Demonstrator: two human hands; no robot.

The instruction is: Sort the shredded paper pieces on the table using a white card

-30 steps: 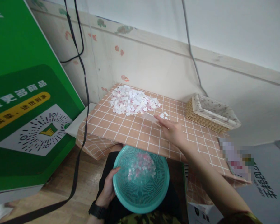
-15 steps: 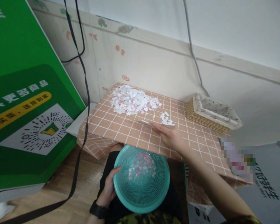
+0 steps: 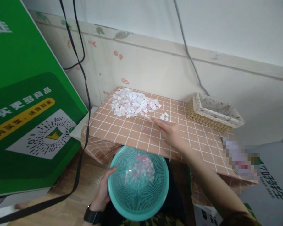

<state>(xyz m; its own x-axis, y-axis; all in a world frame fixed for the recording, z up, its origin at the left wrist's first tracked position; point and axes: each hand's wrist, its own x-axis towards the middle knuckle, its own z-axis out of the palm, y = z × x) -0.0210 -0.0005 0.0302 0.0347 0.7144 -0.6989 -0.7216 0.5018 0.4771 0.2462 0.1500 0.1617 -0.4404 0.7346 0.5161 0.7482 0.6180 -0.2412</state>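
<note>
**Two-Handed Working Configuration**

The left hand (image 3: pixel 103 188) supports the turquoise basket (image 3: pixel 138 216) at its left side. The thumb lies over the rim; the remaining fingers are mostly hidden behind the wall, and the grip is closed on the edge. A dark wristwatch (image 3: pixel 93 216) is fitted to the left wrist.

The basket sits below the front edge of the table, above the person's lap. Pink and whitish pieces (image 3: pixel 141 169) lie on its bottom, toward the far side.

The right hand (image 3: pixel 168 128) is positioned over the checked tablecloth (image 3: pixel 129 131). Its fingers are extended and close together, pointing left. A thin pale edge shows near the fingertips; whether the fingers clamp it cannot be told.

The main pile of small white and pink pieces (image 3: pixel 132 102) rests at the far left of the table, just beyond the fingertips. A small white cluster (image 3: pixel 165 116) lies right of the pile, directly behind the right hand.

A lined wicker basket (image 3: pixel 214 116) stands farther right, near the wall (image 3: pixel 153 69).
</note>
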